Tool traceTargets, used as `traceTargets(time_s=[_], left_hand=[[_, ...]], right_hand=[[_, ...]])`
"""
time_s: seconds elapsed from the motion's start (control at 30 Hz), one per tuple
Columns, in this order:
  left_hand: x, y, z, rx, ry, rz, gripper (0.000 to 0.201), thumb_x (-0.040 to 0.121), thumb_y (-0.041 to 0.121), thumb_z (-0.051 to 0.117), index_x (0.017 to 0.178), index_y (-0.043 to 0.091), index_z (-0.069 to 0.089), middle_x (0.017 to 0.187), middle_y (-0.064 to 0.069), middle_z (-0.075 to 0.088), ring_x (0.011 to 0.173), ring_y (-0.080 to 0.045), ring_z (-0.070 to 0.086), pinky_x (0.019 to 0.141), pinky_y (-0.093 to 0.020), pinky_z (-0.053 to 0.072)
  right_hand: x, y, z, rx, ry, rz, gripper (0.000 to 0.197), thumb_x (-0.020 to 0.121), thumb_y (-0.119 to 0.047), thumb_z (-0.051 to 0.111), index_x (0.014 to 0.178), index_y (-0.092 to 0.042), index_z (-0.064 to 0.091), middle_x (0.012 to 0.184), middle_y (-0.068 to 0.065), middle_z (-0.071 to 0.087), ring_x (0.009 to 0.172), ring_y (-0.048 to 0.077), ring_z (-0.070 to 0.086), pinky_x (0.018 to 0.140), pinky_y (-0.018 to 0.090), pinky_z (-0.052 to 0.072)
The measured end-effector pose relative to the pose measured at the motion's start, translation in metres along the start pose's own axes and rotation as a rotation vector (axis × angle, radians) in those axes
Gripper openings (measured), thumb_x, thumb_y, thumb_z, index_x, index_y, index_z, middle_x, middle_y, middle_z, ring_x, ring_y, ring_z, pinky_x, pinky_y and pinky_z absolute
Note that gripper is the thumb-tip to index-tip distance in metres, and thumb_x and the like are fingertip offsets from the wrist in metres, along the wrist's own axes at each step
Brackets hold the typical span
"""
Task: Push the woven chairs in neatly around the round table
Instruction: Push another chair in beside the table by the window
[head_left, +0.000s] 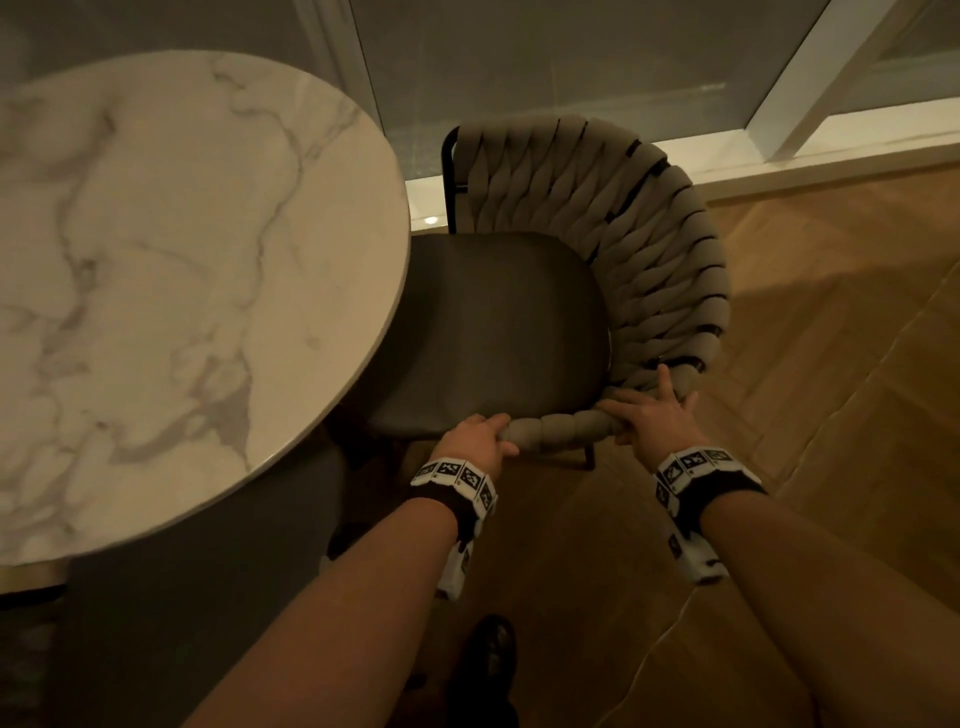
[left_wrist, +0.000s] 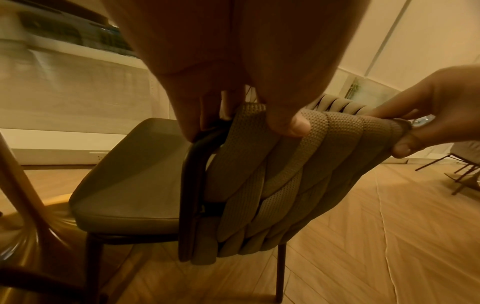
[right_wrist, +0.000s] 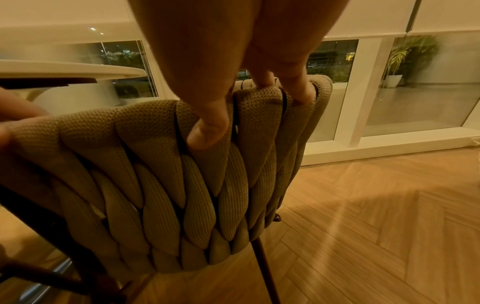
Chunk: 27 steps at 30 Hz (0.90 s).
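Both hands clamp the woven chair (head_left: 597, 249) rim — left hand (head_left: 475, 434) at its end, right hand (head_left: 652, 415) further along. Its seat sits just beside the round table (head_left: 182, 291) — edges nearly meeting.

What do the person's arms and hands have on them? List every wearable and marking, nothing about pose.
Both forearms are bare, with no sleeves. The left hand and right hand wear no gloves. Each wrist carries a dark band ringed with white square tags printed with black patterns: the left wristband and the right wristband. White housings hang beneath both bands.
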<state>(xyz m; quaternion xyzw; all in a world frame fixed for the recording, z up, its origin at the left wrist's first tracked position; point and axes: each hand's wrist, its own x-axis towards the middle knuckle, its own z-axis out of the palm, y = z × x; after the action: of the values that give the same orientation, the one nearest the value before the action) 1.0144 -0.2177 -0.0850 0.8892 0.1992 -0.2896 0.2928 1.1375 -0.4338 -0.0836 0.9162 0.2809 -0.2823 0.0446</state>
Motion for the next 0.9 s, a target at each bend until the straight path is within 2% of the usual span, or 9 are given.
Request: traceTargets(time_s=[0.13,0.27,0.43,0.53,0.6,0.67,0.77,0.83,0.9], left_hand=[[0.014,-0.002,-0.008,-0.031,0.006,-0.015,0.043,0.094,0.039,0.050,0.135,0.029,0.043,0.131,-0.011,0.049,0.120,-0.031,0.049,0.096,-0.044,0.042],[0.022,-0.003,-0.014,-0.030,0.018,-0.015,0.043,0.094,0.037,0.050,0.135,0.026,0.044,0.131,-0.012,0.049,0.120,-0.032,0.049,0.097,-0.045,0.041],[0.013,-0.011,-0.012,-0.047,0.015,-0.007,0.047,0.097,0.033,0.045,0.140,0.034,0.029,0.142,-0.008,0.039,0.127,-0.031,0.043,0.104,-0.049,0.042],[-0.009,-0.018,-0.008,-0.068,0.046,-0.013,0.062,0.095,0.035,0.048,0.146,0.041,0.014,0.156,-0.002,0.023,0.141,-0.030,0.028,0.112,-0.050,0.035],[-0.021,-0.021,-0.011,-0.070,0.043,-0.001,0.066,0.094,0.036,0.049,0.147,0.041,0.012,0.159,0.001,0.016,0.142,-0.030,0.029,0.113,-0.049,0.035],[-0.032,-0.022,-0.020,-0.092,0.053,0.009,0.056,0.094,0.034,0.048,0.146,0.033,0.027,0.155,-0.002,0.029,0.135,-0.028,0.041,0.111,-0.046,0.038],[-0.050,-0.014,-0.039,-0.080,0.143,0.025,0.034,0.095,0.033,0.045,0.125,0.023,0.058,0.124,-0.007,0.062,0.110,-0.026,0.059,0.097,-0.044,0.050],[-0.062,-0.004,-0.046,-0.031,0.221,0.085,0.031,0.095,0.033,0.045,0.116,0.021,0.064,0.112,-0.007,0.066,0.102,-0.027,0.061,0.091,-0.043,0.053],[-0.066,0.007,-0.048,-0.011,0.253,0.174,0.029,0.094,0.032,0.046,0.114,0.019,0.064,0.110,-0.007,0.065,0.101,-0.026,0.060,0.091,-0.042,0.052]], right_hand=[[0.018,-0.001,-0.012,-0.015,-0.001,-0.012,0.060,0.093,-0.012,0.054,0.142,-0.042,0.035,0.156,-0.009,0.028,0.144,0.041,-0.014,0.106,0.078,0.008],[0.028,-0.005,-0.021,-0.013,-0.006,-0.011,0.055,0.094,-0.018,0.055,0.141,-0.041,0.036,0.155,-0.009,0.030,0.145,0.041,-0.014,0.105,0.078,0.008],[0.026,-0.007,-0.023,-0.030,0.001,-0.001,0.058,0.094,-0.019,0.055,0.142,-0.044,0.032,0.155,-0.010,0.029,0.145,0.039,-0.009,0.105,0.075,0.009],[0.020,-0.013,-0.027,-0.056,-0.012,0.022,0.055,0.094,-0.031,0.055,0.142,-0.044,0.031,0.154,-0.010,0.030,0.144,0.036,0.002,0.109,0.069,0.017],[0.010,-0.019,-0.033,0.001,-0.022,0.030,0.052,0.094,-0.035,0.051,0.143,-0.038,0.032,0.153,-0.006,0.032,0.143,0.034,0.009,0.114,0.058,0.023],[-0.007,-0.026,-0.044,0.132,0.019,0.026,0.045,0.095,-0.031,0.049,0.139,-0.031,0.043,0.148,-0.002,0.042,0.140,0.029,0.026,0.113,0.045,0.031],[-0.042,-0.029,-0.064,0.382,0.105,0.066,0.030,0.095,-0.026,0.052,0.123,-0.027,0.062,0.120,-0.002,0.062,0.114,0.020,0.056,0.091,0.030,0.045],[-0.061,-0.024,-0.073,0.458,0.135,0.119,0.025,0.095,-0.027,0.053,0.117,-0.027,0.065,0.109,0.000,0.067,0.102,0.021,0.062,0.083,0.028,0.045],[-0.067,-0.012,-0.076,0.544,0.195,0.190,0.021,0.093,-0.027,0.056,0.110,-0.026,0.068,0.102,0.004,0.070,0.094,0.022,0.067,0.082,0.034,0.053]])
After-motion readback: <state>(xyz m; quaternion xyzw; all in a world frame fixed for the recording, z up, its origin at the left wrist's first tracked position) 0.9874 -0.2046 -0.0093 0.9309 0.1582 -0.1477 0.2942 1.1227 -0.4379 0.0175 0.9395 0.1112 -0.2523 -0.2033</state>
